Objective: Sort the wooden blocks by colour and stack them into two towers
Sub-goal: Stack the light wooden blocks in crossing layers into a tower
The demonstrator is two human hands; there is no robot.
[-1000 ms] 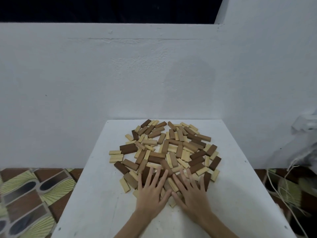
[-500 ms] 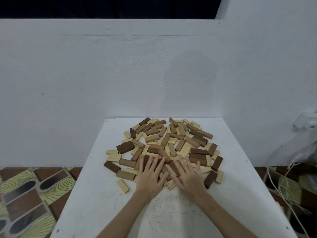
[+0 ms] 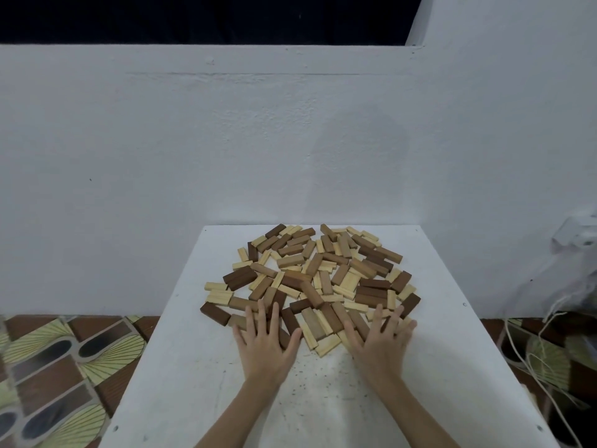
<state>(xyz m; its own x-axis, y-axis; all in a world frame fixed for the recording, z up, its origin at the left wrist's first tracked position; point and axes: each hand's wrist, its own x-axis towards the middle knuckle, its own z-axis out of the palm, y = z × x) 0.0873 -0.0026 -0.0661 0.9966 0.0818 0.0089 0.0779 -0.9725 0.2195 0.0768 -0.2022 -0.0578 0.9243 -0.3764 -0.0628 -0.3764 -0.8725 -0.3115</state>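
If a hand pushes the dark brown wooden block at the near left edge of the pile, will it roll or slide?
The dark brown rectangular wooden block would probably slide, not roll: its faces are flat. It lies on its broad side on the white table, so tipping seems unlikely. It looks rigid and likely light.

The left hand (image 3: 263,345) and right hand (image 3: 381,342), which lay side by side at the near edge of the blocks (image 3: 318,279), have spread well apart with fingers flat, uncovering pale and brown blocks between them.
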